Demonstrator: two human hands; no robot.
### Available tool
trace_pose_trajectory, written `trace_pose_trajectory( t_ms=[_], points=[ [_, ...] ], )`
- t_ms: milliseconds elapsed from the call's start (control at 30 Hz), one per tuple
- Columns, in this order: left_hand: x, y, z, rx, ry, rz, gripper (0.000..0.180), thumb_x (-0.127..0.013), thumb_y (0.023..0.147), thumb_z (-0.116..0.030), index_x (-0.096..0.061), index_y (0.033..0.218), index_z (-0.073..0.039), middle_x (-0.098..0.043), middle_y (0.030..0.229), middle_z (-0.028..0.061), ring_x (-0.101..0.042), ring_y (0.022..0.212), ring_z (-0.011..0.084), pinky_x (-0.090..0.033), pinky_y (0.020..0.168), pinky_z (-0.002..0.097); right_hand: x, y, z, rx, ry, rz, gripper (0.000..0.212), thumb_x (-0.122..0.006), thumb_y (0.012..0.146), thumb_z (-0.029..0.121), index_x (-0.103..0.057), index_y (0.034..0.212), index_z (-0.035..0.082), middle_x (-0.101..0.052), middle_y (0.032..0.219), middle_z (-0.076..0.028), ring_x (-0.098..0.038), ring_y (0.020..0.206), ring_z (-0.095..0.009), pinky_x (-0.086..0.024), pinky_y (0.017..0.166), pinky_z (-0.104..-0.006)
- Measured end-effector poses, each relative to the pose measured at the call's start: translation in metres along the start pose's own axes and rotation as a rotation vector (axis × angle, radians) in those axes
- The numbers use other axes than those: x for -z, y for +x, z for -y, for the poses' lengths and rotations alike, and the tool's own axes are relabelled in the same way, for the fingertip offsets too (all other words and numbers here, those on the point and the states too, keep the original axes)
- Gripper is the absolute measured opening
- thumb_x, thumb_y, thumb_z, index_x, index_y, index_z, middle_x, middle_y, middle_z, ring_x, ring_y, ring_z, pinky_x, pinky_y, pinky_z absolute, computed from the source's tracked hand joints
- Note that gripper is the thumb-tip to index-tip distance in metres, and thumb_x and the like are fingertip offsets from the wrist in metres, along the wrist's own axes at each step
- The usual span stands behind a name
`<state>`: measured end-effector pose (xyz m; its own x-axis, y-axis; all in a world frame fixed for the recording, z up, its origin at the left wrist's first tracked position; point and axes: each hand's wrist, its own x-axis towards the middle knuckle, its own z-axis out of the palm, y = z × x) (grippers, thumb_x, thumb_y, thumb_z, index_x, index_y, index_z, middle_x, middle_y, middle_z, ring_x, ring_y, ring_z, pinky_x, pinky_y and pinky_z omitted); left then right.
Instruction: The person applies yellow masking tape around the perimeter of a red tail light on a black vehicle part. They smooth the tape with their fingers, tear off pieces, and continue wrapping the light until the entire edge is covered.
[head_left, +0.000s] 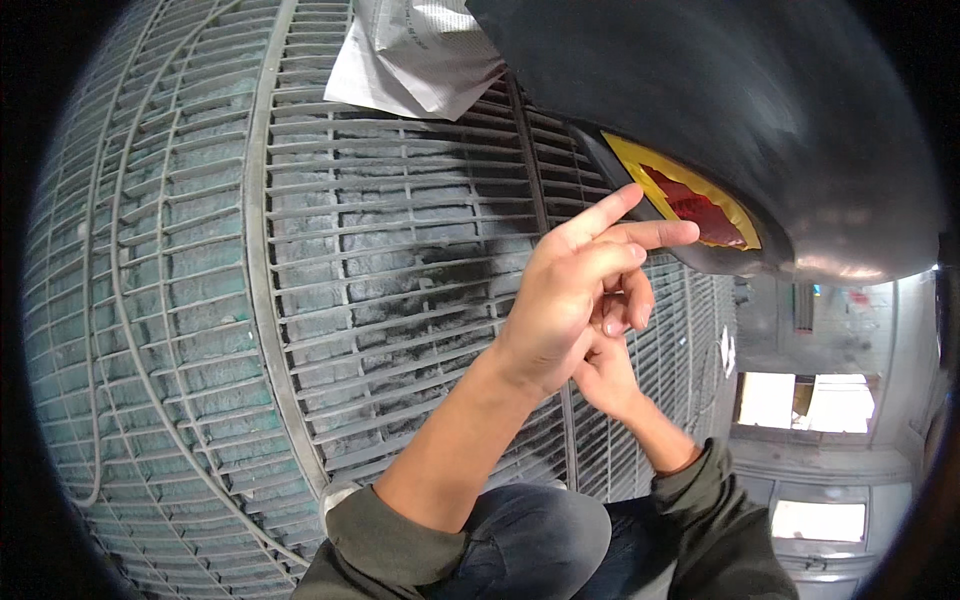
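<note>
A slatted metal floor grating (395,225) fills the left and centre of the view, with a thin hose curving across its left part. At upper right looms a large, dark, curved vehicle body panel (700,85). Below, the person's bent knee (540,535) shows in dark trousers between olive sleeves. A crumpled sheet of printed paper (415,65) hangs at the panel's upper left edge. The left hand (585,270) is at centre, thumb and forefinger spread wide, with nothing visible in their grip; the right hand (607,375) is partly hidden behind it, so its grip cannot be told. By the left fingertips, set in the panel's lower edge, is a red lens (700,207) bordered by yellow masking tape (625,155); contact is unclear.
</note>
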<state>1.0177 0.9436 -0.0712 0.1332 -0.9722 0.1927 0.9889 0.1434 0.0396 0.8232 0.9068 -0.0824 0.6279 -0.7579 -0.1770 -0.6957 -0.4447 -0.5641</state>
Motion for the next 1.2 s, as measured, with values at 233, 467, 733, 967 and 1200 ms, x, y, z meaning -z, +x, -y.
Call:
trace_pose_trajectory(
  t_ms=[233,467,733,967,1200],
  points=[
    [0.012,0.008,-0.033,-0.102,0.193,-0.02,0.078,-0.051,0.095,-0.007,-0.009,0.159,0.007,-0.065,0.125,0.0291,-0.053,0.054,0.011,-0.039,0.044,0.0207,0.054,-0.021,0.06,-0.144,-0.201,0.347,0.016,-0.064,0.095,0.01,-0.072,0.108,0.004,-0.071,0.085,-0.011,-0.068,0.072,-0.017,-0.054,0.068,-0.0311],
    [0.002,0.007,-0.011,-0.172,0.134,0.011,0.082,-0.044,0.097,-0.003,0.01,0.158,0.005,-0.068,0.117,0.0292,-0.058,0.054,0.0114,-0.042,0.043,0.0203,0.078,-0.036,0.04,-0.184,-0.068,0.386,0.021,-0.063,0.098,0.012,-0.068,0.117,0.004,-0.072,0.093,-0.009,-0.068,0.081,-0.013,-0.055,0.078,-0.0303],
    [0.012,-0.013,0.05,0.011,0.677,-0.341,0.045,-0.051,0.095,-0.004,-0.049,0.14,-0.002,-0.07,0.107,0.0171,-0.055,0.058,0.0075,-0.041,0.048,0.0195,0.108,-0.035,-0.01,-0.131,0.713,0.117,0.078,-0.044,0.088,0.009,-0.013,0.16,0.007,-0.061,0.075,-0.009,-0.048,0.06,-0.009,-0.039,0.059,-0.0204],
    [-0.029,-0.026,0.108,0.157,1.458,-0.206,0.041,-0.076,0.086,-0.007,-0.067,0.125,-0.003,-0.067,0.115,0.0061,-0.062,0.09,0.0115,-0.053,0.069,0.0243,0.094,-0.05,-0.066,0.132,0.989,0.255,0.084,-0.048,0.097,-0.001,0.005,0.162,0.009,-0.064,0.107,-0.014,-0.06,0.09,-0.017,-0.047,0.084,-0.032],
    [-0.032,-0.01,0.148,0.142,1.77,-0.233,0.029,-0.08,0.083,-0.004,-0.075,0.112,-0.003,-0.069,0.098,0.0069,-0.062,0.082,0.0133,-0.052,0.067,0.0266,0.067,-0.053,-0.102,0.336,0.966,0.018,0.079,-0.052,0.099,0.001,-0.005,0.162,0.008,-0.069,0.086,-0.012,-0.063,0.074,-0.018,-0.049,0.072,-0.0331]
  ],
)
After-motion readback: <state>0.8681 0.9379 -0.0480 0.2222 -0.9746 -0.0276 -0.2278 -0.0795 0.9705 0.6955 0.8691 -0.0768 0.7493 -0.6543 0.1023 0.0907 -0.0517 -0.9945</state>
